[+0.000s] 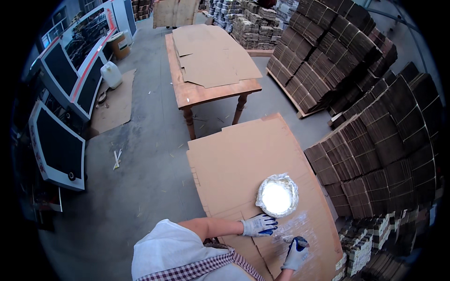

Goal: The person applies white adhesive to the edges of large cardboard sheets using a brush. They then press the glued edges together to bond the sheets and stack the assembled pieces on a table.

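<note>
My white-and-blue-gloved left hand [259,226] flat, nearside of round silver-wrapped bowl [280,177] | right hand [296,256] apart, clenched, contents unclear | knock could tip bowl

Container [277,195] on cardboard [234,159], just beyond left hand [260,225]

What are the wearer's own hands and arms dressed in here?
The left hand and right hand wear whitish gloves with blue on the fingers. A short white sleeve covers the left upper arm, leaving the left forearm bare. A dark-and-white checked strap crosses the front.
</note>
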Demonstrator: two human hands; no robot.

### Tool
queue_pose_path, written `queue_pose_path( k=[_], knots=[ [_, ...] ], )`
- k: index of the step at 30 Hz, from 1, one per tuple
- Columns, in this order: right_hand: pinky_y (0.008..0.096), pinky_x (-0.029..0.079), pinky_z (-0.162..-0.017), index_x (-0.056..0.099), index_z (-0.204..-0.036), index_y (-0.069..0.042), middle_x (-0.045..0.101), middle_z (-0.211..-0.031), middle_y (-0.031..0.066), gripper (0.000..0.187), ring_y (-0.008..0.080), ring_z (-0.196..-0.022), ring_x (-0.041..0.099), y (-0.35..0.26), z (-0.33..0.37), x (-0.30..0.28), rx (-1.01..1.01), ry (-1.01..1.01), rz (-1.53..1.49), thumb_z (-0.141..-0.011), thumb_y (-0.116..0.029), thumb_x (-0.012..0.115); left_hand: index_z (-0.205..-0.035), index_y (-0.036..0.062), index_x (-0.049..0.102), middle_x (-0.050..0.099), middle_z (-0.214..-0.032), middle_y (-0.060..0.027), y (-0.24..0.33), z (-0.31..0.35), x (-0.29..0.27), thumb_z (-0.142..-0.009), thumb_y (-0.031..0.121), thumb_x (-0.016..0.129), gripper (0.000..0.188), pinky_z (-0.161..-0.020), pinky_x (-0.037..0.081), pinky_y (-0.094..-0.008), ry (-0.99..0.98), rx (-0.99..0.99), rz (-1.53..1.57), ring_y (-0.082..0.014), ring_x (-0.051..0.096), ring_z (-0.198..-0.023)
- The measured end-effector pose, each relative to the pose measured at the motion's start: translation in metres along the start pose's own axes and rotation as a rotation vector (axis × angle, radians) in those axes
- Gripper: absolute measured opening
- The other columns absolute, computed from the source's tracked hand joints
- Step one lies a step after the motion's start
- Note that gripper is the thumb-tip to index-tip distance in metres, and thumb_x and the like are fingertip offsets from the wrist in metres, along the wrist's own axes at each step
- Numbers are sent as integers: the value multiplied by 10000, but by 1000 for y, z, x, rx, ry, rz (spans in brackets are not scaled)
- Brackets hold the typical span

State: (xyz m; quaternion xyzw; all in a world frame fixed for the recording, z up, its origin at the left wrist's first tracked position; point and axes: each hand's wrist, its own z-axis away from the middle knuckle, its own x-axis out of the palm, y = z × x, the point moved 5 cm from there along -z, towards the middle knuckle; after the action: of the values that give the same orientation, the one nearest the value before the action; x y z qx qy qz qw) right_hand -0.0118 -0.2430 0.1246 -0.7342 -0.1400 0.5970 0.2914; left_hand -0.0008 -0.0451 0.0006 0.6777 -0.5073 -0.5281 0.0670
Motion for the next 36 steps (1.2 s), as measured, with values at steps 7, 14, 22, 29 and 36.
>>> queue_pose_path(
  k=[7, 14, 22, 29, 36],
  knots=[
    [281, 467, -584, 595, -983, 9, 616, -777, 68, 204, 133, -639, 571, 18, 46, -38, 131, -3, -255, -799, -62, 648, -1187, 59, 567, 557, -1216, -140, 25, -3, -13, -866, 367, 610, 447, -994, 389, -454, 20, 183, -6, -314, 509, -1147],
    [232, 427, -504, 606, -952, 22, 610, -759, 50, 156, 103, -589, 541, 36, 94, -67, 105, 189, -481, -813, -34, 650, -1090, 65, 606, 582, -1139, -142, 99, 44, -68, -837, 351, 661, 385, -969, 408, -451, -10, 237, 128, -318, 532, -1098],
    [199, 296, -398, 591, -989, -36, 564, -719, 12, 144, 41, -475, 419, -10, 119, -58, 221, -16, -729, -852, -37, 637, -959, 62, 676, 664, -954, -157, 26, 266, -146, -843, 436, 595, 400, -830, 473, -404, 133, -756, -41, -336, 614, -907],
    [205, 338, -408, 585, -1097, -8, 580, -781, 34, 223, 57, -482, 418, -102, 139, -14, 90, -131, -789, -874, 4, 581, -1017, 42, 680, 703, -856, -120, -53, 633, -132, -843, 524, 541, 531, -696, 500, -409, 637, -2183, -38, -295, 661, -756],
    [217, 411, -435, 591, -1107, -9, 597, -770, 49, 252, 83, -508, 486, -242, 151, 100, -19, -226, -626, -855, -7, 604, -766, 83, 650, 603, -633, -38, -102, 732, -157, -877, 398, 577, 342, -484, 443, -357, 1157, -1980, 693, -181, 566, -545]
  ],
)
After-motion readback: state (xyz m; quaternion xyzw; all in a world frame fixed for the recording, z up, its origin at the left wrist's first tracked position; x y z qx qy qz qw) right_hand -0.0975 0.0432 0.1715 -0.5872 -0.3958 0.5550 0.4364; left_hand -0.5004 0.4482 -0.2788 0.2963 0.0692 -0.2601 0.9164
